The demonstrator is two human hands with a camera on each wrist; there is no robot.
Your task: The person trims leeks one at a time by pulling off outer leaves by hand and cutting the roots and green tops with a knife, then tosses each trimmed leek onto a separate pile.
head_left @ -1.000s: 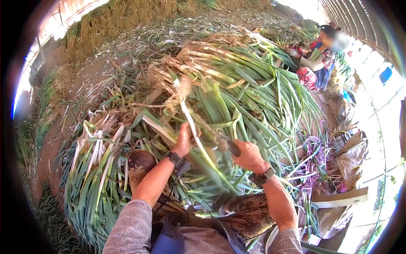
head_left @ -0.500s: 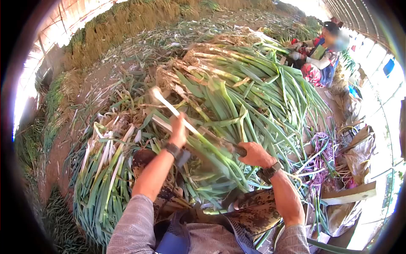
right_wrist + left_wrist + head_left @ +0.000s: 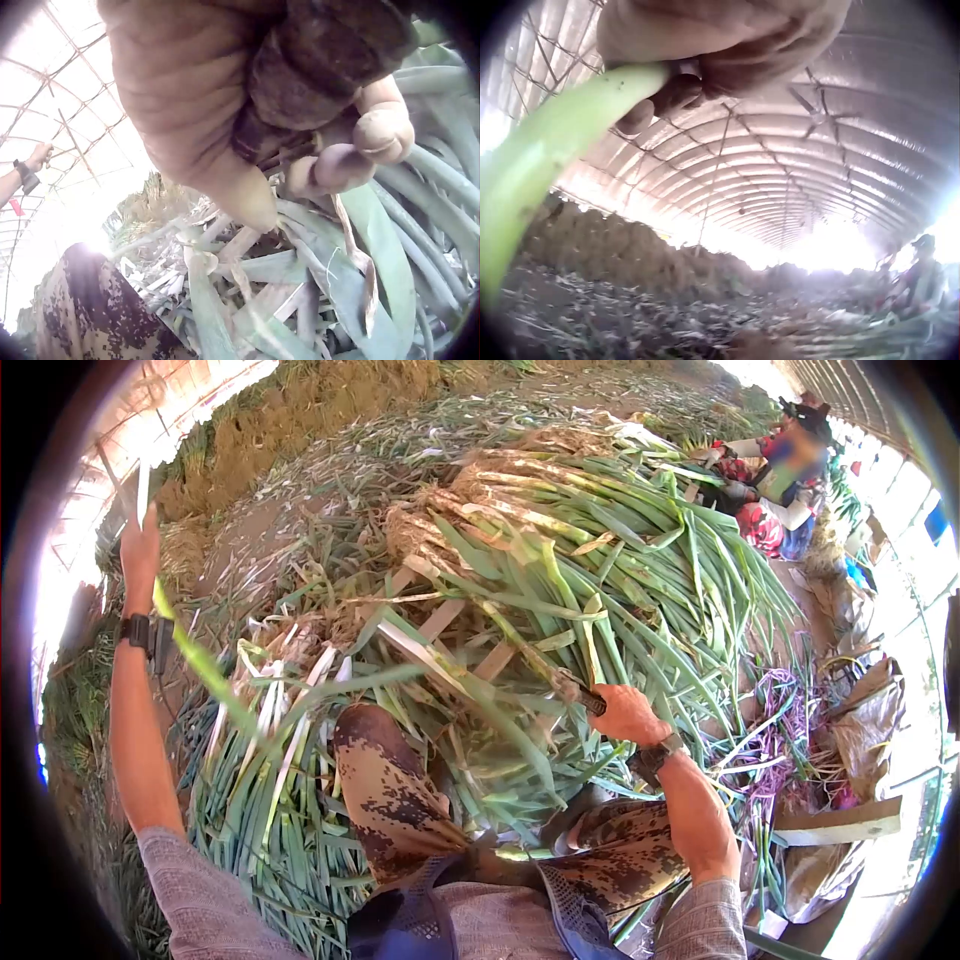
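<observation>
Raised at the far left of the head view, my left hand (image 3: 140, 555) grips a long green onion (image 3: 205, 665). Its white end points up above the fist, and its green leaves trail down toward my knee, blurred. The left wrist view shows the pale green stalk (image 3: 562, 127) running out of the curled fingers. Over the middle of the heap, my right hand (image 3: 630, 717) is wrapped around the dark ridged handle (image 3: 593, 702) of a tool. In the right wrist view the thick brown handle end (image 3: 322, 64) fills the palm; the tool's far part is hidden there.
A large pile of unpeeled green onions (image 3: 600, 540) with brown roots lies ahead. Cleaned ones with white stalks (image 3: 265, 750) lie by my left knee. Purple strings (image 3: 755, 730) and a wooden board (image 3: 840, 823) are at right. Another person (image 3: 790, 480) sits at the upper right.
My left hand has swung from the middle up to the far left, carrying the green onion away from the tool. The right hand keeps its hold on the handle, nearly in place.
</observation>
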